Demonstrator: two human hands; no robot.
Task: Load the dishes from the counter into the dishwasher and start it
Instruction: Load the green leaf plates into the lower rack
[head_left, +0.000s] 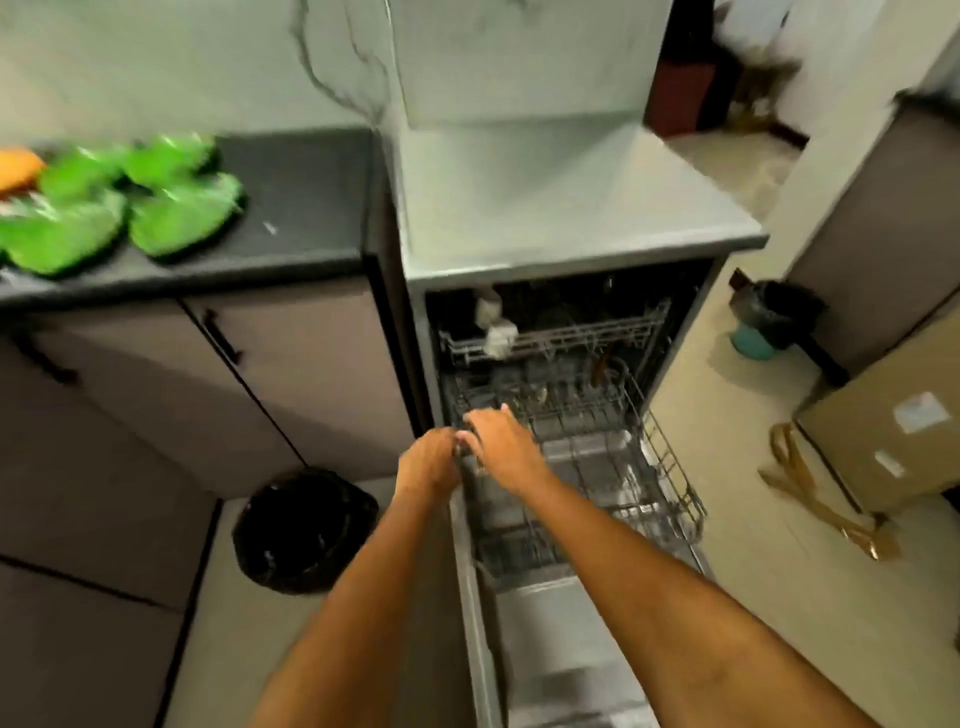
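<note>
The dishwasher (566, 260) stands open with its door (561, 665) folded down. Its lower wire rack (670, 467) is pulled out over the door; the upper rack (561, 340) sits inside with a pale object in it. Both my hands meet at the lower rack's left front corner. My left hand (428, 462) has curled fingers at the rack's rim, whether it grips the wire is hidden. My right hand (501, 441) lies over the rim with fingers bent down. Several green dishes (124, 208) and an orange one (18, 166) lie on the dark counter (296, 208) at the left.
A black-lined waste bin (306, 530) stands on the floor left of the door. Cabinet doors (291, 384) run under the counter. A cardboard box (883, 431) with a strap and a small teal bin (758, 332) stand on the floor to the right.
</note>
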